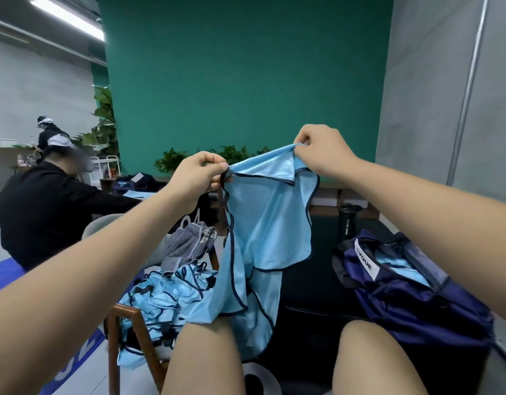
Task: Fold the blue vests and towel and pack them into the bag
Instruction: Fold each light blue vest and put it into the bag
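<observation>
Above the lap, light-blue vest [263,220] hanging, left hand [197,173] and right hand [321,151] each pinching its top edge, navy bag [417,297] at right, vest pile [163,295] at left.

vest [263,223] lt blue w/ navy trim; bag [417,303] navy; towel [186,246] grey striped

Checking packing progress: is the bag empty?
No, light blue cloth shows inside the open bag.
</observation>
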Tool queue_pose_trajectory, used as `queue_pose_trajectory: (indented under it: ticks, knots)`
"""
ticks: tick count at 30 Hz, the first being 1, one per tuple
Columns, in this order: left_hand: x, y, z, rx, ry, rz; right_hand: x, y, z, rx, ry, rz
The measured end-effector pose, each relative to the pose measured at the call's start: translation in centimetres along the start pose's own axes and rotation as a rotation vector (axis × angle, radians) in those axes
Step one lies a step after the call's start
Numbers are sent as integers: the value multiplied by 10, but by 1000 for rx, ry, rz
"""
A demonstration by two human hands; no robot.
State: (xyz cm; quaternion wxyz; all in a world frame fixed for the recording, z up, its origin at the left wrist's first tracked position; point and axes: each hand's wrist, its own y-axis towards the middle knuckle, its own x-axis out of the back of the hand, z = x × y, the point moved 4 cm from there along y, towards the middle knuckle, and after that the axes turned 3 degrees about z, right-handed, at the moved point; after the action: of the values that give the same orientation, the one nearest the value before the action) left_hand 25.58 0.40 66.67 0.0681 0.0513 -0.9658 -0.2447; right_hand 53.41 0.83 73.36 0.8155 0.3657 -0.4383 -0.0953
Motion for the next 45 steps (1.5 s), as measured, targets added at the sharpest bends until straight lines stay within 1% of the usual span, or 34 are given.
queue_pose_trajectory:
  ticks: [2,5,7,9,11,15,19,22,26,29,32,35,38,40,43,45]
  knots:
    - [-4,1,2,-5,-6,-2,-1,-2,-3,-8,-65,47]
    - [-15,3,-2,-6,2,-6,-13,-9,-4,-26,-131,203]
    - [-28,3,-7,-11,2,16,-24,-17,2,-30,-26,309]
    - [-42,1,-10,-25,0,42,-40,-24,7,-48,167,407]
    - [-56,-1,-13,-40,7,66,-55,-28,9,-58,284,449]
    - [-70,-8,-16,-73,27,100,-71,-32,5,-53,346,382]
    - [-62,-16,-2,-51,30,86,-61,-29,-2,-50,259,331]
    - [-53,-20,31,20,85,71,-46,-24,-4,-60,226,297]
    - [-53,-30,95,149,185,130,-33,-20,-5,-61,253,293]
    - [-68,-46,142,216,250,239,-28,-18,-8,-46,232,293]
    - [-92,-65,177,298,220,417,-22,-19,-9,-25,185,298]
    - [-120,-85,189,323,186,616,-16,-21,-13,-14,161,296]
    - [-142,-99,187,321,153,719,-9,-23,-21,-16,147,297]
    - [-151,-99,184,273,176,707,-9,-24,-27,-22,148,304]
    - [-154,-87,182,215,201,604,-10,-26,-37,-40,150,304]
    - [-148,-77,182,223,163,543,-7,-26,-44,-54,140,293]
